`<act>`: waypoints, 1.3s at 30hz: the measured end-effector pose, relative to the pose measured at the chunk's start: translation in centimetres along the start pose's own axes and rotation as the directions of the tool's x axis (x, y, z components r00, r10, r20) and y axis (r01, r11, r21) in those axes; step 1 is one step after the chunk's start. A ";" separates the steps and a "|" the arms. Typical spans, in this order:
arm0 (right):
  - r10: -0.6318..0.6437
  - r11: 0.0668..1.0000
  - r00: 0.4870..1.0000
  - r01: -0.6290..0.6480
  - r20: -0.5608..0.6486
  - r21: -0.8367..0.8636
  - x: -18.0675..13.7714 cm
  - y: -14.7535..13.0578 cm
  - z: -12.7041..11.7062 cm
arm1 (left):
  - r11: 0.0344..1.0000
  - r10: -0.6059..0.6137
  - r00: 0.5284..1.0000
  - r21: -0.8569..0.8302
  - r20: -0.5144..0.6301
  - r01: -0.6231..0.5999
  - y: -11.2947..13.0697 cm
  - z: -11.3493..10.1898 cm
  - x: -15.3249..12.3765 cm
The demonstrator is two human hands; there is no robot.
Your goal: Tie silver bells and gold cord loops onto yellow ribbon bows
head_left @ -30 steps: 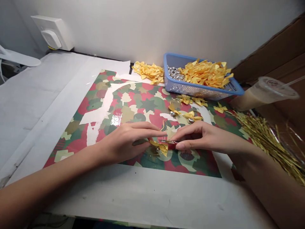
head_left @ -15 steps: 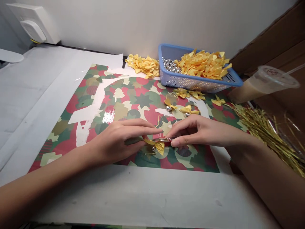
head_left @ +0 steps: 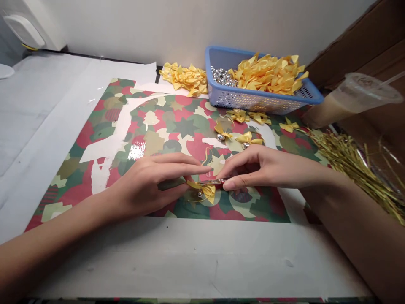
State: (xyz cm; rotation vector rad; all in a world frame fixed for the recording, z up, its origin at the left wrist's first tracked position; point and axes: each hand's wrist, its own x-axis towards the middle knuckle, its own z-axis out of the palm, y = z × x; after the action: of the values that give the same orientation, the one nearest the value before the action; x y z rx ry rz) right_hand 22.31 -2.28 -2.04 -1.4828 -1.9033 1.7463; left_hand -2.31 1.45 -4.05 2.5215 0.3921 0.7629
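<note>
My left hand (head_left: 152, 183) and my right hand (head_left: 256, 169) meet over a red and green patterned sheet (head_left: 104, 131). Between their fingertips is a small yellow ribbon bow (head_left: 204, 191) with a silver bell under it. The left fingers pinch the bow's left side. The right fingers grip a thin shiny metal piece (head_left: 213, 182) that touches the bow. Two finished bows with bells (head_left: 247, 139) lie just beyond the hands.
A blue basket (head_left: 262, 101) at the back holds yellow bows and silver bells. A loose heap of bows (head_left: 185, 78) lies left of it. Gold wire ties (head_left: 351, 158) fan out at right. A lidded plastic cup (head_left: 354, 99) lies at far right.
The view has shifted right and down, so everything sits higher and further left in frame. Both hands stay together on the bow with only small finger movements.
</note>
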 end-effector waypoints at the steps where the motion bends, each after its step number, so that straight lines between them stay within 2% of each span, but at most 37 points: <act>1: 0.001 1.000 1.000 -0.001 0.000 0.004 0.0 0.0 0.0 | 1.000 -0.003 1.000 0.000 -0.001 0.003 0.0 0.0 0.0; 39: -0.019 1.000 1.000 0.019 -0.015 -0.011 0.1 0.5 0.2 | 1.000 -0.005 1.000 -0.007 0.004 0.005 0.0 -0.1 0.0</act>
State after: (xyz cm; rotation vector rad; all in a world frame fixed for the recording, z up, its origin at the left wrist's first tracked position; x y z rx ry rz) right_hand 22.45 -2.42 -2.54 -1.4729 -1.9164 1.7138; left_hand -2.35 1.44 -3.97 2.5139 0.3938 0.7558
